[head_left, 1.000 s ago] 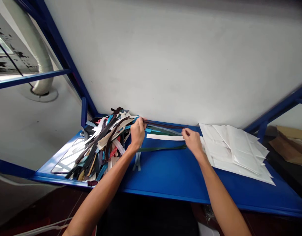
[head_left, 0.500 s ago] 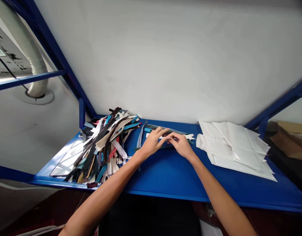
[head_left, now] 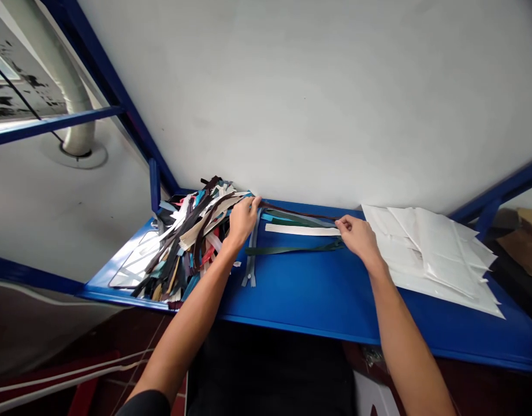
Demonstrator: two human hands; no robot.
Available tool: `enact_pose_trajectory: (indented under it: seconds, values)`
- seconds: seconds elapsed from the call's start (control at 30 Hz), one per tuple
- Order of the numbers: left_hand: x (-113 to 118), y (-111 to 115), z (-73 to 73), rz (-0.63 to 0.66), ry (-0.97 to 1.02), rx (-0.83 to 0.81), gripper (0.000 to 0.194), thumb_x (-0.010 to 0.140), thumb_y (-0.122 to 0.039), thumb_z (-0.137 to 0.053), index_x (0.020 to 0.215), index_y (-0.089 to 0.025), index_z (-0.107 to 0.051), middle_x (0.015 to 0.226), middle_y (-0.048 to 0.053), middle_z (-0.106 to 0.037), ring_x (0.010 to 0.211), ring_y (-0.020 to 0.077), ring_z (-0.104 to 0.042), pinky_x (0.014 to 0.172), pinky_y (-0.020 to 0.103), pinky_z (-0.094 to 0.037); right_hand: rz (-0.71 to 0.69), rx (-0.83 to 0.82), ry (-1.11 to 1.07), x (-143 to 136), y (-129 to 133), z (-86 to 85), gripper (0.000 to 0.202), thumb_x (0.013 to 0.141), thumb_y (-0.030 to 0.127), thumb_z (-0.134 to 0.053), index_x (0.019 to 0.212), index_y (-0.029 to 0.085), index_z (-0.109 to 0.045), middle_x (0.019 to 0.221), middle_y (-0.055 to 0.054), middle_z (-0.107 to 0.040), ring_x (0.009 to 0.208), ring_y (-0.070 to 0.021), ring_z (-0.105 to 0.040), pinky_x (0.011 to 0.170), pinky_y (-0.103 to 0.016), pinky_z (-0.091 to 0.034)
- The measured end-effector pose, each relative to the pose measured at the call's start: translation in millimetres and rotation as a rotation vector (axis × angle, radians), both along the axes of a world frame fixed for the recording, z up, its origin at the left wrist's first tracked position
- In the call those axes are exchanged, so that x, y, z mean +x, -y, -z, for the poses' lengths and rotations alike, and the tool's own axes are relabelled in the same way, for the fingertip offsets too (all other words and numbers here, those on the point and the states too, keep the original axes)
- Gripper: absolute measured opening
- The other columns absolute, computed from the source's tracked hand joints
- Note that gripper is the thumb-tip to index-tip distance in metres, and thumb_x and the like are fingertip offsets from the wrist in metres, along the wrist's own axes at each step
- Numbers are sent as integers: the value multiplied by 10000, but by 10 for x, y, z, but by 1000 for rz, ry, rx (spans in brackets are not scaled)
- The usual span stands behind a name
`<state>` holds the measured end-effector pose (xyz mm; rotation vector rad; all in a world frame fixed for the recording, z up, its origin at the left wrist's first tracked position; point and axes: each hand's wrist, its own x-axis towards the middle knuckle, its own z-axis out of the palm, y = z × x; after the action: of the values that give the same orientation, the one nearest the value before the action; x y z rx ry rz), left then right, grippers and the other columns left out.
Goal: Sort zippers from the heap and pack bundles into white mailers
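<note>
No longer close together, the left hand [head_left: 244, 221] and right hand [head_left: 358, 233] now stretch the dark brown strip [head_left: 300, 211] between them (each pinching it near one end) just beyond the white strip [head_left: 300, 230], so the brown one seems to be getting straightened.

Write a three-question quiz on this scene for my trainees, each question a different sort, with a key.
1. Multiple choice: What runs between the left hand and the right hand?
A) a white sheet
B) a dark brown strip
C) a yellow rope

2. True or false: The heap of strips is all one colour.

3. Fill in the missing word: The stack of white sheets lies nearer the ____ hand.

Key: 1. B; 2. False, it mixes many colours; 3. right.
</note>
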<state>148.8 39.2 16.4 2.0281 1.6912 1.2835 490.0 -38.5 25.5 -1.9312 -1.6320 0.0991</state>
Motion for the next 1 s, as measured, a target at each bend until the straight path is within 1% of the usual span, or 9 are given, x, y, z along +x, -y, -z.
enact_pose_trajectory:
  seconds: [0.17, 0.3, 0.4, 0.47, 0.57, 0.67, 0.83, 0.93, 1.0]
  values:
    - [-3, -22, 169, 15, -391, -328, 334, 985, -446, -732, 1108, -135, -726, 1174, 196, -739, 1061, 341, -716, 790, 327, -500, 153, -212, 97, 264, 14, 31, 395, 968, 481, -665, 702, 220, -796, 615, -110, -702, 632, -267, -605, 623, -355, -345]
    - [22, 6, 64, 74, -301, -195, 235, 1069, -311, -574, 1048, -169, -759, 1093, 153, -775, 975, 295, -734, 801, 325, -504, 35, -163, -17, 99, 39, -7, 482, 943, 643, -684, 796, 211, -838, 676, -106, -736, 636, -259, -631, 623, -353, -393]
    - [126, 85, -27, 367, -69, -29, 309, 1087, -396, -548, 1078, -197, -784, 1005, 100, -802, 913, 243, -733, 821, 304, -520, -205, -90, -369, -315, 63, 5, 600, 943, 743, -630, 1129, 210, -832, 807, -71, -765, 631, -204, -621, 599, -318, -427]
    - [239, 178, -51, 640, 28, -75, 352, 1073, -462, -566, 1055, -201, -802, 933, 75, -807, 817, 211, -716, 791, 292, -530, -319, -106, -644, -606, 85, 39, 687, 900, 776, -672, 1255, 198, -782, 773, -33, -717, 566, -159, -553, 538, -290, -408]
    - [384, 306, -48, 865, 58, -236, 364, 1041, -496, -606, 1077, -196, -808, 906, 61, -805, 683, 173, -663, 697, 279, -514, -365, -45, -902, -828, 106, 58, 632, 891, 759, -711, 1121, 177, -796, 680, 9, -600, 509, -114, -453, 468, -265, -336]
    - [399, 331, -48, 872, 83, -337, 351, 1028, -479, -600, 1050, -192, -801, 850, 44, -779, 619, 149, -623, 641, 266, -487, -243, 185, -1000, -690, 94, -16, 552, 906, 728, -724, 898, 178, -764, 644, 22, -529, 493, -93, -411, 445, -259, -292]
    - [257, 238, -88, 785, 70, -395, 441, 1024, -525, -579, 839, -191, -798, 584, -4, -624, 567, 142, -571, 612, 256, -430, 29, 530, -1057, -158, 0, -133, 583, 899, 784, -678, 919, 201, -681, 702, 34, -505, 502, -83, -416, 427, -234, -287]
    - [253, 221, -74, 756, 150, -419, 484, 1022, -562, -567, 830, -177, -789, 592, -6, -628, 536, 123, -516, 581, 250, -405, 96, 513, -1095, -45, -59, -80, 648, 830, 850, -686, 933, 213, -624, 811, -5, -616, 519, -80, -467, 407, -212, -286]
    - [310, 231, -29, 731, 242, -432, 488, 1018, -572, -568, 848, -163, -774, 614, -6, -639, 516, 112, -470, 549, 247, -383, 47, 325, -1080, -118, -69, -8, 674, 796, 866, -707, 936, 212, -619, 899, -51, -696, 523, -87, -506, 392, -211, -265]
